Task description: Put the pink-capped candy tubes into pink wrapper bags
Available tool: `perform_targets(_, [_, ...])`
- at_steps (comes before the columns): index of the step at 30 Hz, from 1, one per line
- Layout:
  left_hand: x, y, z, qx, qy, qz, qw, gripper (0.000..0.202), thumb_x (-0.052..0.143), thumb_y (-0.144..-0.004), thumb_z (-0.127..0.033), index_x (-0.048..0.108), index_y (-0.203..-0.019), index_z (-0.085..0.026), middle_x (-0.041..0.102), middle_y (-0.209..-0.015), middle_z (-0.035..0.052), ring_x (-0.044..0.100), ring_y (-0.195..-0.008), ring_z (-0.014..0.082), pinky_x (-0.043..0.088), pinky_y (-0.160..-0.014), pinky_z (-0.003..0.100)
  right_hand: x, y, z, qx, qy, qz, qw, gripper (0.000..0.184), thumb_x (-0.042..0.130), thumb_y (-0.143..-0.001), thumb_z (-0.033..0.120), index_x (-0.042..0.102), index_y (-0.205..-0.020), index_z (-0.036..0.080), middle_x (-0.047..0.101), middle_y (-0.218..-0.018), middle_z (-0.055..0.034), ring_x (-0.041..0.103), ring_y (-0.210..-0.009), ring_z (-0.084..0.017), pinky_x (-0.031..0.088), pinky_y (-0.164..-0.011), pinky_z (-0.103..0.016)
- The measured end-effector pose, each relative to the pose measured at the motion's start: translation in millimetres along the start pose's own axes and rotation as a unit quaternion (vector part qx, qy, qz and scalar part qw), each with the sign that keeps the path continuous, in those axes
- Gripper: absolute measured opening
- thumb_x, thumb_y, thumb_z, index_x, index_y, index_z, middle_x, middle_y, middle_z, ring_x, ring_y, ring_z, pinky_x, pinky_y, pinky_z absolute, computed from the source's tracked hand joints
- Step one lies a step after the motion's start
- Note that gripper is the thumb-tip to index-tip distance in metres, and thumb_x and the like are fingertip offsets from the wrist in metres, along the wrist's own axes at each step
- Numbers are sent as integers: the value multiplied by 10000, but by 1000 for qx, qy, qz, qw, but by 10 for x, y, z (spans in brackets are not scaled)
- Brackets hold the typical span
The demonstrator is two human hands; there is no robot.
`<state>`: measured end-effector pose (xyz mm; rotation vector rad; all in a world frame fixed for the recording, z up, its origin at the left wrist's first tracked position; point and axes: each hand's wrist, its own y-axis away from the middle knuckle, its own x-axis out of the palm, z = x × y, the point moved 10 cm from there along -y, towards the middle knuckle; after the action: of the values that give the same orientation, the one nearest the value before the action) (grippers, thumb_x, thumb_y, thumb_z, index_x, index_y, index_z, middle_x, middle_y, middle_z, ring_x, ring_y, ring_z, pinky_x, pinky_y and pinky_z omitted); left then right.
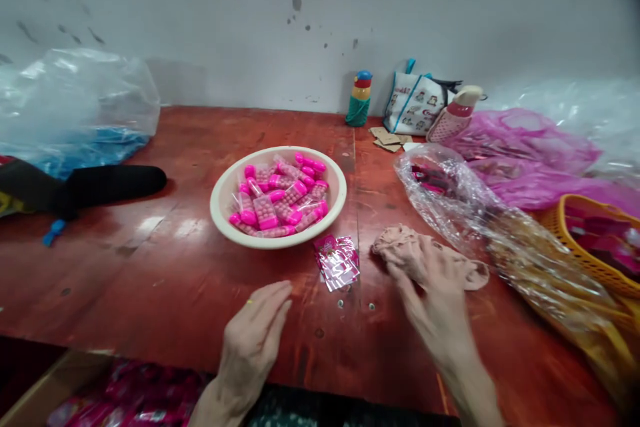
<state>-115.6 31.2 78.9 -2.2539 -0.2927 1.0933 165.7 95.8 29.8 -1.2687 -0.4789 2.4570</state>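
My left hand [257, 327] is just above or on the front of the red table, in front of the basin. Its fingers are stretched out side by side, the thumb slightly apart, with nothing visible in them. My right hand [437, 300] lies spread over a crumpled pink cloth [407, 247], fingertips on it and slightly blurred. Between the hands and the basin lies a small pile of shiny pink printed packets [340, 263]. The cream basin [217, 210] holds many clear containers with bright pink caps [265, 211], filled with small pink balls.
At right are a clear plastic bag [465, 213], pink plastic bags [530, 140] and a yellow basket [560, 227] with pink packets. Bottles [359, 100] and a printed bag [413, 103] stand by the wall. A black-sleeved object [117, 187] lies left; below is an open box [70, 383].
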Motion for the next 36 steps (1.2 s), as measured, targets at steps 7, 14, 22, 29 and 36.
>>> perform_targets(7, [1115, -506, -698, 107, -41, 199, 973, 414, 468, -837, -96, 443, -1250, -109, 557, -1207, 162, 525, -1089, 250, 449, -914, 387, 256, -99, -129, -63, 98, 60, 991, 322, 345, -827, 58, 584, -1019, 157, 580, -1071, -155, 520, -1050, -301, 420, -844, -474])
perform_targets(14, [2399, -652, -1035, 199, -65, 297, 932, 157, 491, -864, -153, 587, -983, -118, 621, -987, 74, 599, -890, 194, 512, -741, 360, 258, -36, -175, -101, 142, 63, 983, 403, 302, -792, 29, 501, -1122, 147, 597, -1007, -143, 540, -990, -282, 419, -822, -448])
perform_targets(22, [2063, -550, -832, 140, -40, 244, 959, 142, 525, -835, -110, 601, -947, -150, 636, -928, 31, 592, -824, 150, 505, -724, 290, 239, 128, -238, -132, 147, 74, 977, 426, 282, -827, 47, 493, -1188, 131, 552, -1080, -145, 497, -1045, -284, 402, -873, -449])
perform_targets(29, [964, -367, 14, 0, -72, 100, 992, 245, 426, -846, -64, 605, -981, -163, 619, -956, 103, 552, -901, 235, 480, -802, 413, -92, 103, 281, -98, 43, 28, 994, 404, 452, -873, 377, 480, -1240, 210, 534, -1122, -124, 475, -1054, -301, 356, -916, -490])
perform_targets(36, [982, -189, 220, -32, -84, 91, 992, 291, 551, -788, -128, 572, -1078, -148, 555, -1129, 146, 441, -1156, 329, 411, -931, 517, 908, -19, 897, -67, -26, 115, 991, 157, 519, -861, 216, 659, -795, 189, 588, -789, -63, 534, -741, -205, 429, -654, -303])
